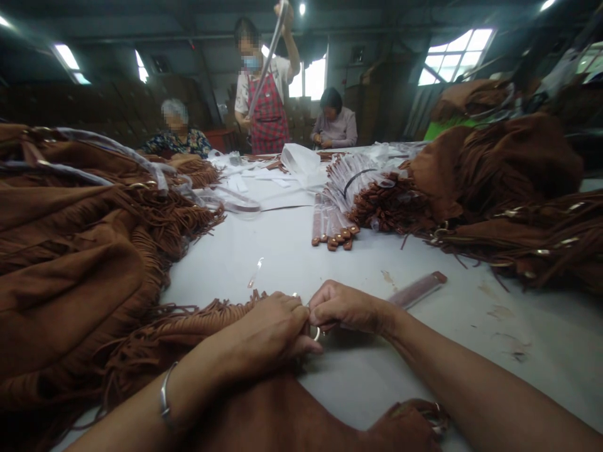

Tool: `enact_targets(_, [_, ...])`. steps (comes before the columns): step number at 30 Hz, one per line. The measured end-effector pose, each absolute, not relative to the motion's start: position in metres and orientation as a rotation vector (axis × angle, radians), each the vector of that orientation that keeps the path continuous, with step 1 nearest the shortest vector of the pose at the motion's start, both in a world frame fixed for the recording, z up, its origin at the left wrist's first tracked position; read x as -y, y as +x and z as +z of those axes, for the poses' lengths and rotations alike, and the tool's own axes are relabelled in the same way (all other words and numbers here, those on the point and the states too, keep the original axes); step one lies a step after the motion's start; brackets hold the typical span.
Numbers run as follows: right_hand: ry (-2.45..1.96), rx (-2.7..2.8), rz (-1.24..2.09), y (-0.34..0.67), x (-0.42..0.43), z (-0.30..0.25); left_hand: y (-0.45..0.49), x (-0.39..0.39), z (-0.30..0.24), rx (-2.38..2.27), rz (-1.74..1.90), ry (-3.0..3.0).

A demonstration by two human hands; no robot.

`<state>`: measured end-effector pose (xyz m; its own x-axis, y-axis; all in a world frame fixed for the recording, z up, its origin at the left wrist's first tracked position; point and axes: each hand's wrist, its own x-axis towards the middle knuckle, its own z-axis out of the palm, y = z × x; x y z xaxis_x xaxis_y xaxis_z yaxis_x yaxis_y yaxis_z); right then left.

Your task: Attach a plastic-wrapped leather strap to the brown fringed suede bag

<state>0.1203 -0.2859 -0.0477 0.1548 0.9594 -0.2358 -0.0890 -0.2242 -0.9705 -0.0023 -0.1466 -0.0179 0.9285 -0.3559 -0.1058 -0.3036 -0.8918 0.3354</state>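
Strap (417, 290) in clear sleeve is lying on white table (292, 263) just right of the hands, long axis running diagonally, far end pointing up-right, near end disappearing behind right hand (346, 307). It's looking brown, flat, narrow, with a darker rounded tab at the far tip. Right hand's fingers are pinching closed around the near end of it, next to a small metal ring (316, 333). Left hand (271, 329) is curling clenched over the ring and the edge of a brown fringed suede bag (198, 326), which is spreading left and toward the camera; a bracelet (164, 392) is sitting on the left wrist. Sleeved strap bundle (334, 226) is lying well beyond the hands, mid-table. Fringed bag piles are crowding both sides: left pile (70, 251), right pile (509, 188). Three other people are working at the far end; standing person (266, 94) is holding a strap up.
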Motion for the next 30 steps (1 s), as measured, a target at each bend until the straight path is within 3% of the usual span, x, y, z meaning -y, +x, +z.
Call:
enact_targets(15, [-1.477,0.337,0.628,0.077,0.275,-0.045,-0.001,0.142,-0.019,0.064,0.137,2.68])
enact_targets(18, [-1.498,0.295,0.655,0.08,0.276,-0.043,-0.001,0.141,-0.02,0.035,0.145,2.682])
enact_targets(23, [-1.491,0.588,0.987,0.105,0.281,-0.043,0.001,0.138,-0.024,0.129,0.067,2.703])
enact_targets(30, [-1.54,0.515,0.722,0.108,0.273,-0.057,0.003,0.135,-0.027,0.343,-0.03,2.753])
